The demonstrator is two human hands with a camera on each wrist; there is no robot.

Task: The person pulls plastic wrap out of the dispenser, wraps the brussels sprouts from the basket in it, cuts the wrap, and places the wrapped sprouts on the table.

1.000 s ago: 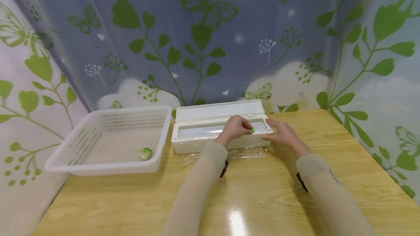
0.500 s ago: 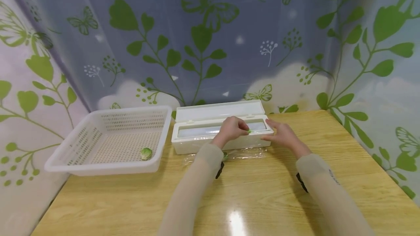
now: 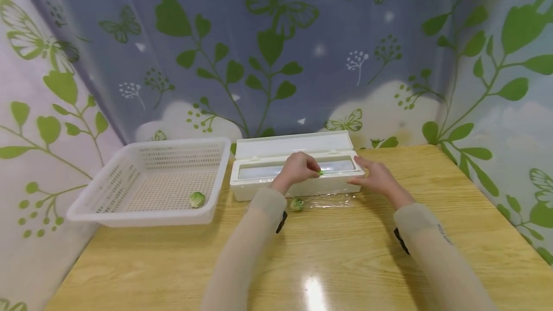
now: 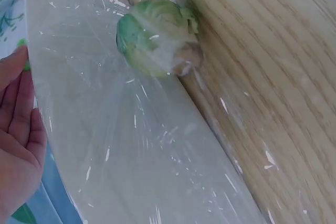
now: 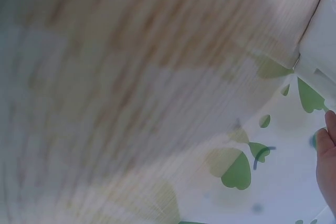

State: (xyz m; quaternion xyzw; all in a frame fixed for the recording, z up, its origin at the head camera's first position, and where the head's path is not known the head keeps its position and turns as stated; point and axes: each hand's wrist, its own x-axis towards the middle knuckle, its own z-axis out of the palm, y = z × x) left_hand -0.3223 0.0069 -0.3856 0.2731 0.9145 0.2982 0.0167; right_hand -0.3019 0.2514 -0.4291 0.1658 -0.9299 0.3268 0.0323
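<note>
A long white cling film dispenser (image 3: pixel 328 187) lies on the table, lid raised at the back, film roll (image 3: pixel 259 172) inside. My left hand (image 3: pixel 297 169) pinches its small green cutter slider (image 3: pixel 321 173) between thumb and fingers on the front rail. With thumb and fingers, my right hand (image 3: pixel 378 176) grips the dispenser's right end. Clear cling film (image 3: pixel 332 200) hangs over the front onto the table. Beneath the film, against the dispenser's front, sits a Brussels sprout (image 4: pixel 157 38). The right wrist view shows only part of the right hand (image 5: pixel 326 156).
A white perforated plastic basket (image 3: pixel 142 221) stands left of the dispenser, with one Brussels sprout (image 3: pixel 197 199) in it. The wooden table (image 3: pixel 354 258) ends at a patterned curtain (image 3: pixel 302 61) behind and at the sides.
My left hand has slid left along the dispenser's rail with the green slider. The sprout under the film has come into sight from behind the left forearm. The right hand keeps its place.
</note>
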